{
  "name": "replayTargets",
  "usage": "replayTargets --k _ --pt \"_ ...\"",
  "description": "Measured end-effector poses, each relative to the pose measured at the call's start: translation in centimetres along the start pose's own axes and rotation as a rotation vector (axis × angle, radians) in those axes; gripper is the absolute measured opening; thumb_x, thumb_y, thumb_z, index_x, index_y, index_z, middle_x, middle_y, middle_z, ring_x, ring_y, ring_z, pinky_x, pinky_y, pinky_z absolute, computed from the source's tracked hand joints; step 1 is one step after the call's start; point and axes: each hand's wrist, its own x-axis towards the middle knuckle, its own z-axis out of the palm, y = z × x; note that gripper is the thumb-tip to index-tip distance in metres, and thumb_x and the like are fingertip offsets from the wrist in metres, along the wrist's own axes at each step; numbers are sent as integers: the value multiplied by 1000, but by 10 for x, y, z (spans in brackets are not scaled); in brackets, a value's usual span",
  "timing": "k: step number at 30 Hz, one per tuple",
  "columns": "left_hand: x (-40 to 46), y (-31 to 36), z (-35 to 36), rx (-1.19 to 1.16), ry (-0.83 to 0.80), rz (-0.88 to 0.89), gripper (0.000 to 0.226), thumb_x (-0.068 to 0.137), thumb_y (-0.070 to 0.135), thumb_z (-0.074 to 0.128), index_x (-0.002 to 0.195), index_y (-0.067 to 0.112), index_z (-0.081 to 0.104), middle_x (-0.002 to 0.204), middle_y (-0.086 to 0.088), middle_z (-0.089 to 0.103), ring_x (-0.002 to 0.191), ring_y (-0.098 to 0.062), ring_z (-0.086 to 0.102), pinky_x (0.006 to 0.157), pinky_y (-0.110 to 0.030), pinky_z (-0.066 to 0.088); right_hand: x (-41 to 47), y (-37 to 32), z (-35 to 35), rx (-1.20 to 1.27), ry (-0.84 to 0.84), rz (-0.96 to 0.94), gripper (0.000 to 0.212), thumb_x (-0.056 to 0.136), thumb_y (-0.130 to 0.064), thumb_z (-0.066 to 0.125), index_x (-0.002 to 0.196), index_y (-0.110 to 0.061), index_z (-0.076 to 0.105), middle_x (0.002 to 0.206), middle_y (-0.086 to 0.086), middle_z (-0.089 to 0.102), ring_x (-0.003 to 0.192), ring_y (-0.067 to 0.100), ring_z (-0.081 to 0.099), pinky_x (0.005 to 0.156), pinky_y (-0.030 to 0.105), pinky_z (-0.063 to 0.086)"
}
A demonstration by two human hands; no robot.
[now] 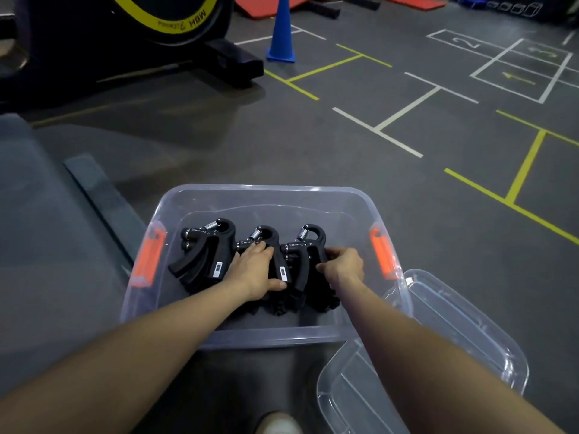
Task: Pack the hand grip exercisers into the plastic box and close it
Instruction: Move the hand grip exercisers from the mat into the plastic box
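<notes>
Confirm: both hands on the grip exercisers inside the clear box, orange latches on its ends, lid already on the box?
Not quite. In the head view the lid is off, lying on the floor to the right of the box. The rest holds: left hand and right hand are on the grip exercisers, orange latches on its ends.

The yellow ring (163, 17) on the black machine says "MBH", upside down. The floor squares (513, 62) show "2", "3" and an arrow.

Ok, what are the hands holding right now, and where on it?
Left hand grips the middle grip exerciser round its handle; right hand grips the right grip exerciser at its outer handle, both inside the plastic box.
</notes>
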Motion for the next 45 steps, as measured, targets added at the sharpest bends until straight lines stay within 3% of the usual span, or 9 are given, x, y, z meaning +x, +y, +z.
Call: replayTargets --k 6,13,20,26,33,45 --pt "-10 0 -12 -93 54 26 75 85 39 62 146 13 26 155 -5 24 144 -22 23 118 -35 22 -5 -19 5 126 -9 -88 37 77 4 60 109 -12 70 105 7 72 97 21 65 91 28 49" --pt "-52 -51 -66 -243 410 -66 38 88 23 58 126 15 53 130 -5 52 122 -24 50 104 -33 39 -46 -95 48 106 -123 -351 42 84 -2 60 125 -7 57 124 10 63 115 26 59 103 35 44" --pt "-132 -176 -107 -273 546 -328 44 87 22 60 128 12 50 130 -12 48 122 -30 50 103 -38 41 -141 -169 137 -27 -343 -603 47 82 -5 65 128 -3 54 126 14 61 117 26 58 100 28 40" --pt "-206 -268 -111 -336 593 -528 47 85 16 62 129 8 49 132 -16 46 123 -31 48 107 -36 38 -223 -194 225 -100 -513 -690 50 82 -8 67 129 -3 53 125 17 61 116 27 58 99 29 42" --pt "-282 -362 -97 -295 610 -721 47 88 23 59 132 14 45 136 -9 41 126 -28 46 105 -38 39 -298 -204 329 -243 -674 -804 53 81 -11 69 130 -3 51 127 17 59 110 24 57 104 37 42" --pt "-312 -453 -77 -384 618 -958 50 86 25 63 130 11 44 134 -12 40 123 -31 47 101 -39 39 -328 -204 426 -350 -717 -862 57 80 -19 71 132 -11 50 131 10 57 121 27 54 105 38 41"
